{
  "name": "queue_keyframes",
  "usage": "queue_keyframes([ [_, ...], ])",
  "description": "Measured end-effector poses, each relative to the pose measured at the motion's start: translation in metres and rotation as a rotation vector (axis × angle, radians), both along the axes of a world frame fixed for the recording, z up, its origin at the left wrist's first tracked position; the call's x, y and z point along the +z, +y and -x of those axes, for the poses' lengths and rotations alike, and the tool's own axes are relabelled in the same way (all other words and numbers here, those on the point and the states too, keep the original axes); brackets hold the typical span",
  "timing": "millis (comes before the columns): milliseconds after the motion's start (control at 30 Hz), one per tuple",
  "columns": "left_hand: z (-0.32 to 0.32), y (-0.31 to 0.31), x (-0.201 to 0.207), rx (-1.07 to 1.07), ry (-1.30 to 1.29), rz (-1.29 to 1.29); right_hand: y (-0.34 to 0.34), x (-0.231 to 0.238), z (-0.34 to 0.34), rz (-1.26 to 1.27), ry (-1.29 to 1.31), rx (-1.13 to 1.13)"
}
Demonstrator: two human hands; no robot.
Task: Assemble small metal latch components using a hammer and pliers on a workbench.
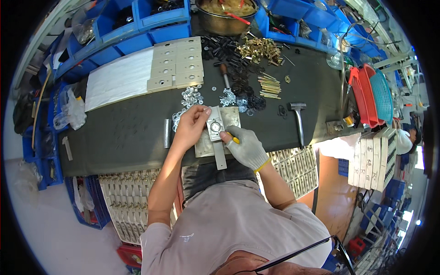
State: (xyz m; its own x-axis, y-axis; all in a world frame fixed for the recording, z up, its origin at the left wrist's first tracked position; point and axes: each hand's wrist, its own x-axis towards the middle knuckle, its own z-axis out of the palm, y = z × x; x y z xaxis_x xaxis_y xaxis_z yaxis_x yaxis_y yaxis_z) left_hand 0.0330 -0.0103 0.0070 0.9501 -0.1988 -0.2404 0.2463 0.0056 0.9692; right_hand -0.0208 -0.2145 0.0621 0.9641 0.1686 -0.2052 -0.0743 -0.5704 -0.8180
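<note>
A narrow silver metal plate (215, 127) with a round fitting in its middle lies in front of me. My bare left hand (191, 126) pinches its upper left edge between thumb and fingers. My right hand (249, 149), in a pale work glove, closes around a yellow-handled tool (233, 138), most of it hidden. The bare tip of my right thumb touches the plate's lower right edge. Beneath the plate are a flat metal block (231, 117) and a plain metal strip (221, 158) pointing toward me.
Small washers (192, 96), black rings (241, 85), brass parts (261, 49) and thin rods (270, 86) cover the mat beyond my hands. A hammer (298, 117) lies right, a metal cylinder (167, 133) left. Stacked plates (121, 79), blue bins (160, 18) and red baskets (365, 94) surround them.
</note>
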Motion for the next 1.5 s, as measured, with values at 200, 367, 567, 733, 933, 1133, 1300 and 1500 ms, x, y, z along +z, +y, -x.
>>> queue_keyframes([
  [200, 0.023, 0.019, 0.025, 0.204, -0.147, -0.148, -0.042, -0.012, -0.036, 0.026, -0.37, -0.042],
  [367, 0.06, 0.074, 0.03, 0.332, -0.174, -0.232, -0.117, -0.03, -0.102, 0.678, -0.313, -0.069],
  [567, 0.091, 0.125, 0.009, 0.543, -0.198, -0.549, -0.144, -0.049, -0.111, 0.78, -0.443, 0.044],
  [733, 0.087, 0.143, 0.006, 0.567, -0.299, -0.794, -0.144, -0.044, -0.122, 0.802, -0.306, 0.065],
  [933, 0.057, 0.146, 0.003, 0.43, -0.532, -1.241, -0.142, -0.031, -0.132, 0.775, -0.215, 0.146],
  [1133, 0.056, 0.158, 0.003, 0.369, -0.466, -1.135, -0.137, -0.026, -0.108, 0.745, -0.269, 0.054],
  [1300, 0.048, 0.156, 0.003, 0.489, -0.381, -0.793, -0.13, -0.016, -0.081, 0.55, -0.452, -0.201],
  [1500, 0.062, 0.114, 0.034, 0.533, -0.24, -0.218, -0.102, -0.015, -0.076, 0.251, -0.427, -0.248],
])
